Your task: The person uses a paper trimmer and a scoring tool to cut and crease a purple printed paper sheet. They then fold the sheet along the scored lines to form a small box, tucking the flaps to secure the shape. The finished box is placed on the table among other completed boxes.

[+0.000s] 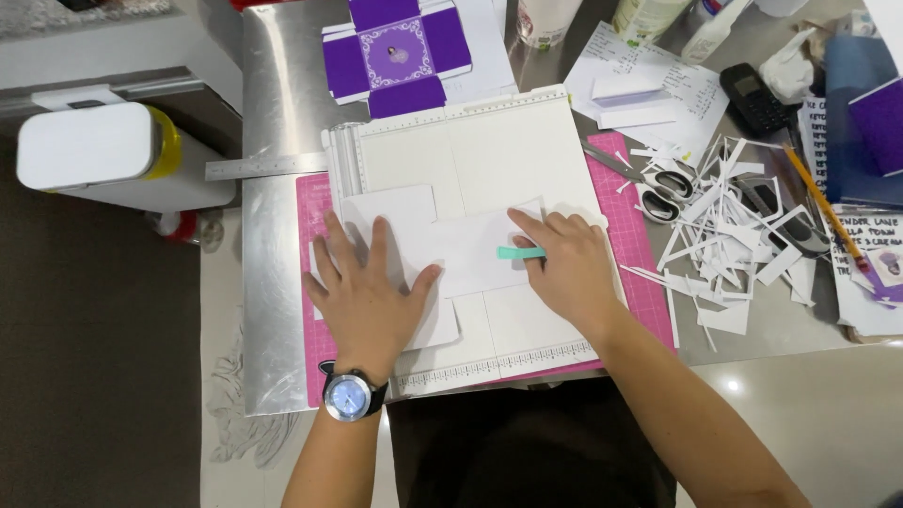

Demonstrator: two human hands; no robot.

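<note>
My left hand (367, 287), with a wristwatch (350, 394) on its wrist, lies flat with fingers spread on a white sheet of card (404, 212). That card lies on a white scoring board (489, 141), which rests on a pink cutting mat (649, 292). My right hand (569, 268) presses a small teal scoring tool (520, 253) onto the white card, fingers curled around it. The tool's tip points left, toward the middle of the card.
A flat purple box template (395, 52) lies at the back. A metal ruler (263, 167) sits left of the board. Scissors (658, 188), white paper strips (734, 226), a pencil (823, 202), a black phone (757, 99) and notes crowd the right side. A white container (94, 150) stands at left.
</note>
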